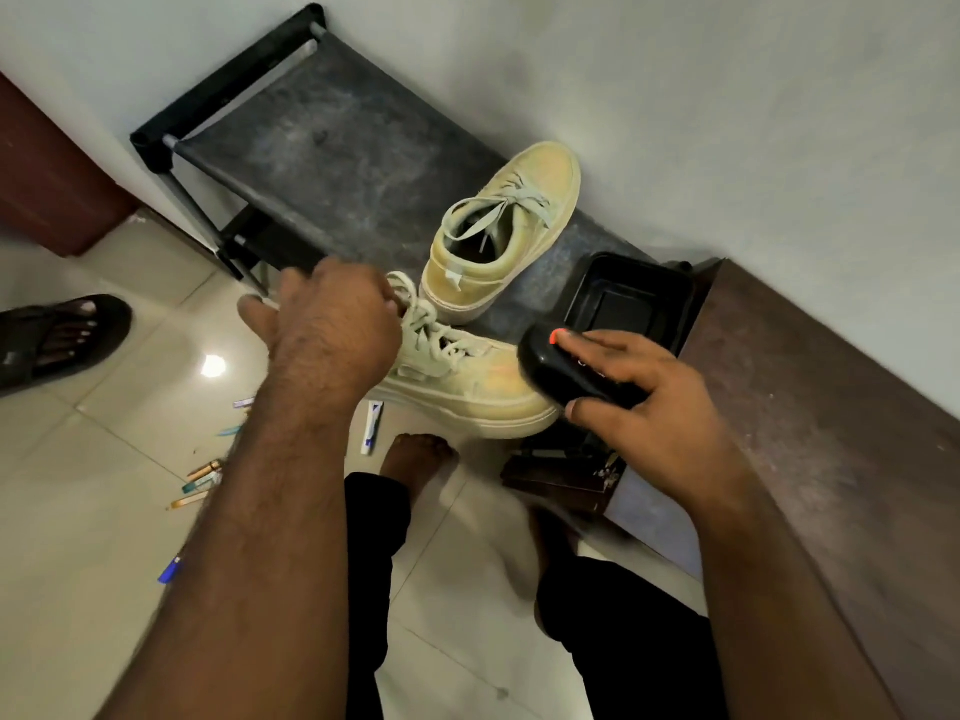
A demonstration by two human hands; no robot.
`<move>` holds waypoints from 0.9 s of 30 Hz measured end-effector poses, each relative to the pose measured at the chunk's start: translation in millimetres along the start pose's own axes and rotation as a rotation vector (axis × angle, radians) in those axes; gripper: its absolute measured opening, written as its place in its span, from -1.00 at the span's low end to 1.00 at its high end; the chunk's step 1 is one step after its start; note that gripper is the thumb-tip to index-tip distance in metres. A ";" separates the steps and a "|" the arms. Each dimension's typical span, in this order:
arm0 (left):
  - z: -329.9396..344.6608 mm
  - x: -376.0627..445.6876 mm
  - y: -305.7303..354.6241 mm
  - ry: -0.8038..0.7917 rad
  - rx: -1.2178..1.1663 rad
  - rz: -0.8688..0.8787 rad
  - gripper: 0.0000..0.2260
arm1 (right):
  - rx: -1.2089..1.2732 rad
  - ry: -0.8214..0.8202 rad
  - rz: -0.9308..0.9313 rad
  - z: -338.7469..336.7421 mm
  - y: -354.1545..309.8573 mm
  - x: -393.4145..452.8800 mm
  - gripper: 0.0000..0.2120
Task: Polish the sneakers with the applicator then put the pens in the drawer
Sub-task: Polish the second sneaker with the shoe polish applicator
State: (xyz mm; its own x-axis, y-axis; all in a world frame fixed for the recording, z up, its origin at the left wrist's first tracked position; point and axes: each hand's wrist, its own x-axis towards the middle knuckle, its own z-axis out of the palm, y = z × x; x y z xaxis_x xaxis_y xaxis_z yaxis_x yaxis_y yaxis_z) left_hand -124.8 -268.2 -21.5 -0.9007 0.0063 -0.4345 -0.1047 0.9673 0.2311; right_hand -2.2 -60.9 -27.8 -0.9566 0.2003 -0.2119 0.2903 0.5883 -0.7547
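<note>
A: From the head camera, our left hand (332, 324) grips the near sneaker (462, 387) at the collar and laces, tilting it off the rack's (332, 148) front edge.

B: And our right hand (639, 402) wraps round the black applicator (561, 371), its end against the toe.

A: The second sneaker (504, 226) sits on the rack, just behind.

B: We judge the shoe light, with a soft upper and stiff sole, so the collar is the firm hold.

A: The pens (202, 480) lie scattered on the floor (104, 511); the drawer we cannot see for certain.
</note>
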 end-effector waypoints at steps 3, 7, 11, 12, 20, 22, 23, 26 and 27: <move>1.7 1.2 -1.3 -0.025 0.033 -0.090 -0.77 | -0.089 -0.130 -0.097 9.9 -8.8 -11.3 -0.44; 6.1 2.5 -0.1 -0.072 0.076 -0.129 -0.81 | -0.220 -0.071 -0.024 5.9 -5.2 -2.0 -0.44; 6.2 0.5 3.7 -0.089 0.076 -0.118 -0.86 | -0.235 -0.141 -0.106 19.0 -13.8 -7.8 -0.44; 6.7 -0.4 4.5 -0.088 0.074 -0.108 -0.87 | -0.248 -0.183 -0.124 23.0 -15.9 -9.5 -0.45; 5.9 2.0 1.2 -0.024 -0.147 0.007 -0.81 | -0.322 -0.177 -0.043 21.5 -20.0 8.3 -0.48; 1.5 0.7 -2.5 -0.043 -0.305 0.084 -0.83 | -0.286 -0.162 -0.054 18.6 -21.0 5.2 -0.46; -1.1 0.3 -5.0 -0.048 -0.371 0.103 -0.85 | -0.293 -0.123 -0.045 16.2 -17.5 6.5 -0.46; -4.5 0.7 -11.8 -0.063 -0.584 0.104 -0.87 | -0.291 0.085 0.025 9.4 -9.1 10.3 -0.46; -4.0 0.6 -13.0 -0.075 -0.666 0.096 -0.85 | -0.257 0.147 0.039 8.8 -6.9 10.1 -0.45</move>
State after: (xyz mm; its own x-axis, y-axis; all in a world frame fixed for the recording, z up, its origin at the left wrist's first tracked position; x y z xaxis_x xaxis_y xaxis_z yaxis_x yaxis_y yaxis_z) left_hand -125.7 -281.8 -21.3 -0.8897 0.1248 -0.4392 -0.2853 0.5990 0.7482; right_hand -14.1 -69.8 -30.3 -0.9360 0.3267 -0.1311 0.3417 0.7532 -0.5621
